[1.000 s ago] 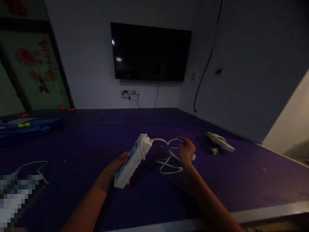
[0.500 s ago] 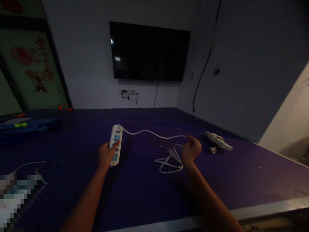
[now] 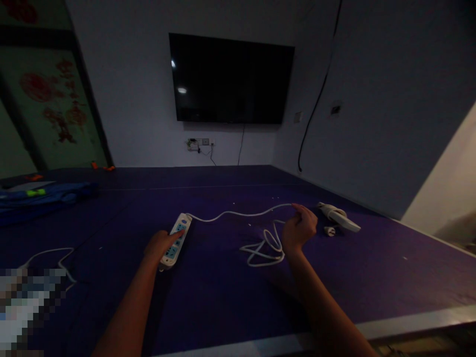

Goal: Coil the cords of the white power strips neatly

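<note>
My left hand [image 3: 160,244] is closed around a white power strip [image 3: 181,221] with light-blue socket panels, thumb across its face. The strip is tilted, its far end pointing away and slightly right. From that end a white cord [image 3: 243,214] runs in a slack wave to my right hand [image 3: 300,229], which pinches it between bent fingers. Loose loops of the same white cord [image 3: 262,255] lie on the purple surface just left of my right wrist. Where the cord passes inside my right hand is hidden.
Right of my right hand lies another white power strip [image 3: 344,220] with its cord wrapped round it and a plug [image 3: 329,231] beside it. Blue cloth [image 3: 63,193] and a white cable [image 3: 46,249] are at the left. The purple surface [image 3: 223,307] has a pale front edge.
My left hand has lowered the power strip toward me and tilted it, its near end swinging left. My right hand has shifted slightly right with the cord.
</note>
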Available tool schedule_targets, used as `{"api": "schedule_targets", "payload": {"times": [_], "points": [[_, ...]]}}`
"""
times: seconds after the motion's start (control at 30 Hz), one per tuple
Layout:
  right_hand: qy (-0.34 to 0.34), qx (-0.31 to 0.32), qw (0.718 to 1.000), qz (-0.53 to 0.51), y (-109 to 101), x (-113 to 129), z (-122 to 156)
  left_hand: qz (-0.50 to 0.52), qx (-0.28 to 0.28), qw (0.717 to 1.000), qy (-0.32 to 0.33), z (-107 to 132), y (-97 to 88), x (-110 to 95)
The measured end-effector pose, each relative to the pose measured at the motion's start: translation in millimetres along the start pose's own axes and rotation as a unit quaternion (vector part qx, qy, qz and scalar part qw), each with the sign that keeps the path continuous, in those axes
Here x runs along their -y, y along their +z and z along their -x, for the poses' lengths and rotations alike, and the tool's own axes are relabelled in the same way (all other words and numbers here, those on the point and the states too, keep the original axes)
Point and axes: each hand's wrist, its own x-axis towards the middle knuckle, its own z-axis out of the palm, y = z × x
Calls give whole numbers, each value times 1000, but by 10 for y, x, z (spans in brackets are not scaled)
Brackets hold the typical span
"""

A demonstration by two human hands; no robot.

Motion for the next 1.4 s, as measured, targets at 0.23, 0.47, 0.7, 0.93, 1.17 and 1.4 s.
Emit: {"api": "schedule_targets", "payload": {"times": [0.23,0.47,0.7,0.93,1.17,1.4], "points": [[-35,17,999,-23,-18,33,11,-34,32,999,-16,-11,33,-20],[-40,34,998,-19,-15,60,32,-129,9,991,-19,190,-42,-195],[-82,65,993,-61,-2,200,61,-171,-10,985,6,282,-4,-238],[-76,118,982,-129,172,592,-201,-181,-26,983,13,334,-11,-260],[-4,203,935,-289,410,1165,-551,-67,-195,969,137,388,28,-515],[45,303,837,-453,516,1598,-442,220,-196,842,453,575,-1,-1469]]}}
